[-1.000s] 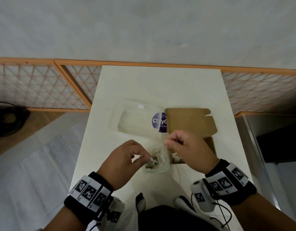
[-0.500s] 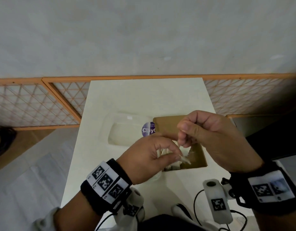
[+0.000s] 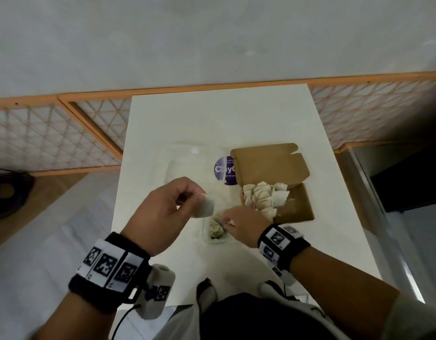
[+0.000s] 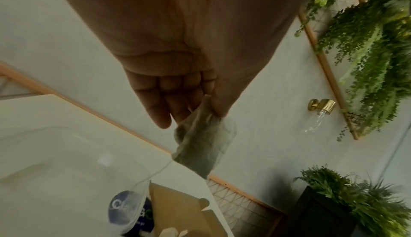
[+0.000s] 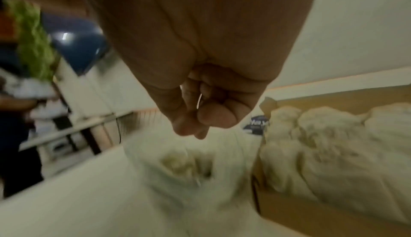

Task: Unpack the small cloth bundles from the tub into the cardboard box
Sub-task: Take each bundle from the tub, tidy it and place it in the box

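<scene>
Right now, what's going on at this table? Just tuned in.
A person is moving small cloth bundles from a clear tub into a cardboard box. The left hand pinches one bundle in the air over the table. The right hand is down at the tub, fingers curled; whether it holds anything is unclear. Several bundles already lie in the box, and a few remain in the tub.

Off-white cloth bundles (image 3: 263,200), brown cardboard box (image 3: 295,207) (purple-labelled lid (image 3: 225,170)).
</scene>
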Demonstrator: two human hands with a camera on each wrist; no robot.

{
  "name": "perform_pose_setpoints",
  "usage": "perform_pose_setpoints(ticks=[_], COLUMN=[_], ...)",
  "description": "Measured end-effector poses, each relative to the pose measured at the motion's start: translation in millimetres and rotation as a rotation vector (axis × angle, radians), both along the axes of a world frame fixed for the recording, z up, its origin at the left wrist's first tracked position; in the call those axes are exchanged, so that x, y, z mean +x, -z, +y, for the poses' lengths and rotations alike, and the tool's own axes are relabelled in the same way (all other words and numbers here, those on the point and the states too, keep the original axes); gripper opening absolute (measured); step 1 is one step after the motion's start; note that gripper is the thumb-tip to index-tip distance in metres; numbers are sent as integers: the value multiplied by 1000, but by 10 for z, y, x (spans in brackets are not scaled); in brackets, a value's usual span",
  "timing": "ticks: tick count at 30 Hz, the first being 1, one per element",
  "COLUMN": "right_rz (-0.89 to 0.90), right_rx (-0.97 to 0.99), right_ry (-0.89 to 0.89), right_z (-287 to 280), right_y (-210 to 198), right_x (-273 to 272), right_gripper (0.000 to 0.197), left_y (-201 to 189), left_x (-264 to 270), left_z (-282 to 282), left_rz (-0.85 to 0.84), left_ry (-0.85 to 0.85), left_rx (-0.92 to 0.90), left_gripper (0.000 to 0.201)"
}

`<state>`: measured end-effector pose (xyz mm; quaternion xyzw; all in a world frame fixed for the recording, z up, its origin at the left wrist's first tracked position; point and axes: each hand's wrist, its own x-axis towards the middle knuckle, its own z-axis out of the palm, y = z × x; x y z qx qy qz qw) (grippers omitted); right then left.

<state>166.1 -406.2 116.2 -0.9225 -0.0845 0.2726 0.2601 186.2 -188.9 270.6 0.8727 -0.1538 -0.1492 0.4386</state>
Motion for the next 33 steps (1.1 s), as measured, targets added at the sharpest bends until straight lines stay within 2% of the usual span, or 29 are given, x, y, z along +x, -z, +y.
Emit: perform_pose_setpoints(ticks=[3, 12, 17, 23, 33], right_rz=[47, 3, 11, 62, 97], right_rx=[-119, -227, -97, 137, 341], right_ry=[-70, -76, 26, 242, 343], right_z=[147, 228, 122, -116, -247], right_y=[303, 438, 204, -146, -531], right_x=[36, 80, 67, 26, -1], right_gripper=[34, 27, 17, 14, 12], left_y=[77, 146, 152, 211, 286], left_x=[-116, -230, -185, -166, -159], left_z=[74, 298, 306, 284, 161], left_rz=[40, 71, 67, 71, 124], left_ry=[-13, -93, -104, -74, -16], left_rx=[-15, -37, -45, -13, 8], left_gripper=[16, 16, 16, 18, 15])
